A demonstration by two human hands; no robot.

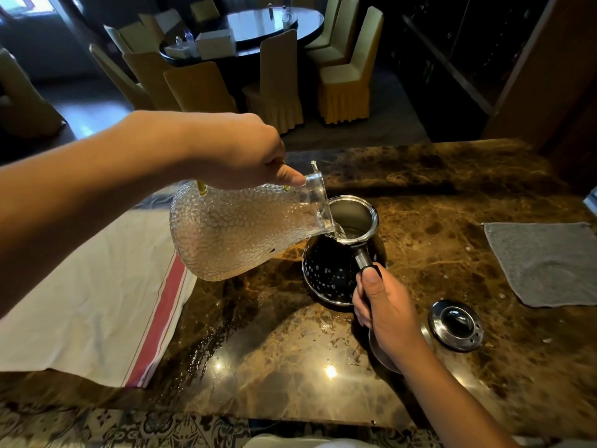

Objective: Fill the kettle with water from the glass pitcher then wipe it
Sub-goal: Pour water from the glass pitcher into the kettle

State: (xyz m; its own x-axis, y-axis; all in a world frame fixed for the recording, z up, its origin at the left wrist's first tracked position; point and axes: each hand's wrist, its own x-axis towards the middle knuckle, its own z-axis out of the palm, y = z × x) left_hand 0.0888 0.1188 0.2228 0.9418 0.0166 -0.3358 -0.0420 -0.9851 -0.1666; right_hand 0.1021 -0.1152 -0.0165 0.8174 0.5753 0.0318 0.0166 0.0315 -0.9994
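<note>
The left hand (239, 150) grips the tipped glass pitcher (239, 231) so water falls into the open kettle (342, 250) just below, while the right hand (384, 305) clasps the kettle's handle (365, 258), steadying it.

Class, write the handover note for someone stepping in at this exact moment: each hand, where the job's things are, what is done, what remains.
Left hand: gripping the glass pitcher, tilted with its spout over the kettle mouth; water is running in.
Right hand: closed on the kettle's handle, steadying the kettle upright on the marble counter.
Kettle lid: off, lying on the counter to the right of the right hand.
Grey cloth: flat at the far right, untouched.
Done: lid off, pouring under way.
Left: finish filling, set the pitcher down, wipe the kettle.
</note>
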